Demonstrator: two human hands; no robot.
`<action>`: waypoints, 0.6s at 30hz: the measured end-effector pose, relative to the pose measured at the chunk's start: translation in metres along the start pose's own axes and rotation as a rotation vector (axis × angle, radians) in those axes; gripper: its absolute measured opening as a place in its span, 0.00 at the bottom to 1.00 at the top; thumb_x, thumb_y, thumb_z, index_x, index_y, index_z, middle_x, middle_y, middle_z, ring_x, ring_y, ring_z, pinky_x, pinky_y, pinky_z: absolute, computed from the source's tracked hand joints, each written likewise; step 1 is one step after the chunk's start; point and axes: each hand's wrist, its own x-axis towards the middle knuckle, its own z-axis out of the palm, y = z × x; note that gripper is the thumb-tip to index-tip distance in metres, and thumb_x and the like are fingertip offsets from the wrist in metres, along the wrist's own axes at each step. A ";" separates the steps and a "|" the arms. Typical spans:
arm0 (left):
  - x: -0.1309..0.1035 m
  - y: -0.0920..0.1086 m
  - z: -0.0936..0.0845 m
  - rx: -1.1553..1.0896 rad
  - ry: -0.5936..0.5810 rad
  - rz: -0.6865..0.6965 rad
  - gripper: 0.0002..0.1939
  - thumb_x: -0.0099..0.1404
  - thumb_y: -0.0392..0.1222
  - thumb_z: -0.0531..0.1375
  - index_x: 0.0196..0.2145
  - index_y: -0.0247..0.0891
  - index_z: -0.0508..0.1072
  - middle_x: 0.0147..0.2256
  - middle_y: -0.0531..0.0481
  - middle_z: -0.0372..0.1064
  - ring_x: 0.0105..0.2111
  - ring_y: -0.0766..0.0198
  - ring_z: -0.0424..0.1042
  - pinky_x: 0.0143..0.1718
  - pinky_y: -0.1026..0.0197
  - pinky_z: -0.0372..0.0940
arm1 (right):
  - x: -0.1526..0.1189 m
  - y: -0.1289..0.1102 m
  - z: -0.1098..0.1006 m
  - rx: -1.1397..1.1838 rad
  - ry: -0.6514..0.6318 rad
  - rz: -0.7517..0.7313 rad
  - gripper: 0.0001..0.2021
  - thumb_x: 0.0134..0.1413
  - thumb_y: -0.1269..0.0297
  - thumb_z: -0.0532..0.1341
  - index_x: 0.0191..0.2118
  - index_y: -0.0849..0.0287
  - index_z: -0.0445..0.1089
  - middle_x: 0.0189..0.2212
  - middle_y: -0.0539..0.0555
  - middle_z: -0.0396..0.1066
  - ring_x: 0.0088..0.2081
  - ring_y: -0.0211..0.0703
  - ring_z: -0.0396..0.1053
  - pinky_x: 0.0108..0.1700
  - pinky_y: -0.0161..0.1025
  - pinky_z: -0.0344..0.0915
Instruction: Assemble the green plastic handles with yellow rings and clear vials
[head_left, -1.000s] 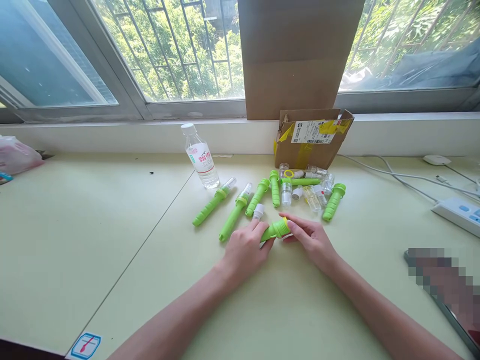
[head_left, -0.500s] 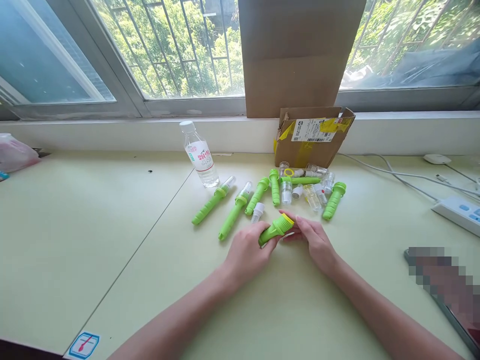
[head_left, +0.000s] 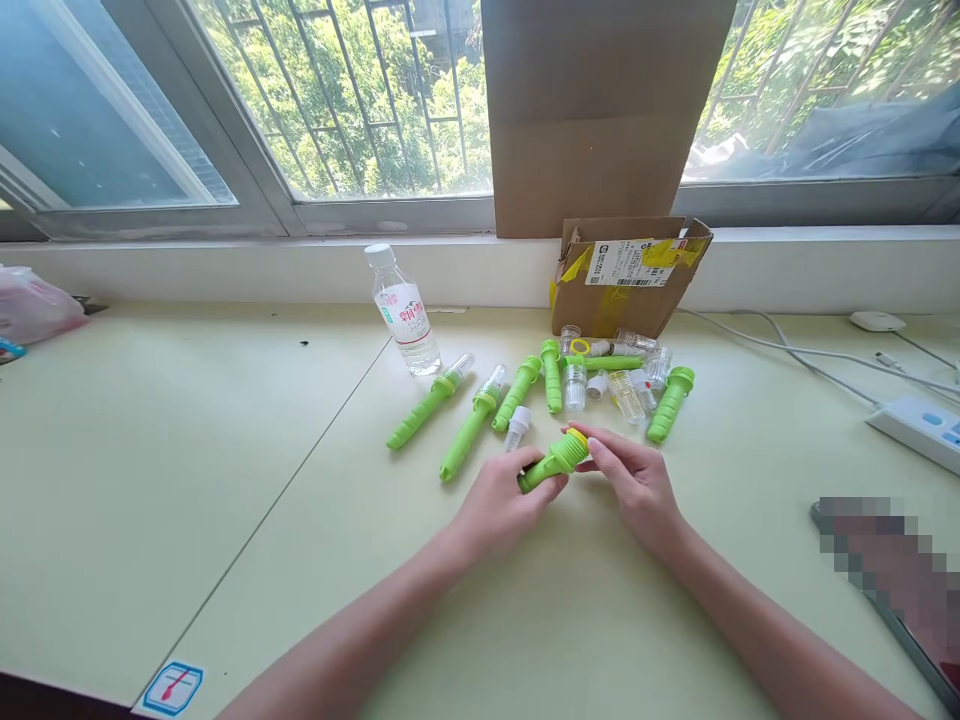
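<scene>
My left hand (head_left: 506, 497) is closed around a green ribbed tube (head_left: 556, 462), its wide threaded end tilted up to the right. A yellow ring (head_left: 576, 440) sits at that end. The fingertips of my right hand (head_left: 634, 485) pinch the ring's edge. Just behind my left hand lies a small clear piece with a white cap (head_left: 517, 427). Two green tubes with clear tips, one of them a green tube (head_left: 469, 430), lie to the left. More green tubes, clear cups (head_left: 626, 395) and a loose yellow ring (head_left: 580, 346) are grouped behind my hands.
A water bottle (head_left: 406, 315) stands at the back left of the group. Behind the parts is an open cardboard box (head_left: 619, 290). On the right are white cables, a power strip (head_left: 919, 425) and a blurred phone (head_left: 885, 590). A pink bag (head_left: 34, 308) lies far left.
My right fingers have moved in from beside the tube's end onto the yellow ring. The view has shifted slightly.
</scene>
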 end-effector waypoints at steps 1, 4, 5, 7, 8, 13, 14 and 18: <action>0.000 0.000 0.000 -0.003 0.002 -0.003 0.14 0.66 0.49 0.54 0.32 0.36 0.71 0.24 0.56 0.58 0.24 0.69 0.56 0.23 0.65 0.49 | -0.001 0.001 0.000 -0.013 -0.007 -0.015 0.15 0.58 0.56 0.58 0.50 0.51 0.72 0.46 0.53 0.74 0.45 0.49 0.72 0.42 0.47 0.74; 0.000 0.000 0.001 -0.009 0.011 -0.004 0.14 0.65 0.49 0.54 0.30 0.36 0.69 0.23 0.56 0.56 0.23 0.70 0.55 0.23 0.64 0.48 | -0.002 0.001 0.002 -0.083 0.002 -0.056 0.17 0.56 0.58 0.61 0.51 0.53 0.70 0.47 0.55 0.73 0.46 0.51 0.72 0.44 0.48 0.74; 0.000 0.000 0.001 -0.011 0.013 -0.003 0.14 0.65 0.49 0.54 0.29 0.36 0.68 0.23 0.57 0.56 0.23 0.70 0.55 0.23 0.64 0.48 | -0.003 0.001 0.003 -0.109 0.023 -0.069 0.17 0.55 0.58 0.62 0.50 0.53 0.70 0.46 0.55 0.74 0.46 0.51 0.73 0.44 0.48 0.74; -0.001 0.001 0.001 -0.020 0.011 0.000 0.13 0.65 0.48 0.54 0.28 0.36 0.67 0.23 0.57 0.55 0.23 0.70 0.55 0.23 0.65 0.48 | -0.004 0.000 0.004 -0.144 0.071 -0.099 0.15 0.53 0.59 0.64 0.47 0.53 0.68 0.42 0.55 0.75 0.43 0.50 0.74 0.43 0.47 0.74; -0.001 0.001 0.002 -0.024 0.011 0.001 0.13 0.65 0.48 0.54 0.28 0.37 0.66 0.23 0.57 0.55 0.24 0.70 0.54 0.23 0.65 0.48 | -0.004 -0.001 0.004 -0.152 0.088 -0.110 0.14 0.53 0.60 0.64 0.45 0.53 0.67 0.41 0.55 0.75 0.42 0.49 0.74 0.42 0.47 0.74; -0.001 0.002 0.001 0.009 0.016 -0.003 0.14 0.66 0.48 0.54 0.27 0.36 0.65 0.23 0.57 0.55 0.24 0.70 0.55 0.23 0.65 0.48 | -0.006 -0.001 0.005 -0.156 0.075 -0.096 0.11 0.54 0.58 0.63 0.40 0.52 0.63 0.42 0.55 0.75 0.34 0.45 0.75 0.39 0.45 0.74; -0.001 0.002 0.001 0.020 0.015 -0.004 0.14 0.66 0.48 0.54 0.27 0.36 0.66 0.23 0.57 0.55 0.24 0.70 0.55 0.23 0.65 0.48 | -0.006 -0.001 0.005 -0.149 0.069 -0.092 0.11 0.54 0.58 0.63 0.40 0.53 0.62 0.42 0.56 0.75 0.34 0.45 0.75 0.39 0.45 0.74; -0.001 0.002 0.002 0.098 0.035 0.019 0.13 0.67 0.48 0.53 0.30 0.37 0.68 0.24 0.56 0.61 0.24 0.68 0.59 0.24 0.64 0.50 | -0.004 0.000 0.005 -0.097 0.031 -0.075 0.12 0.54 0.58 0.63 0.41 0.53 0.62 0.42 0.56 0.74 0.33 0.44 0.74 0.38 0.44 0.73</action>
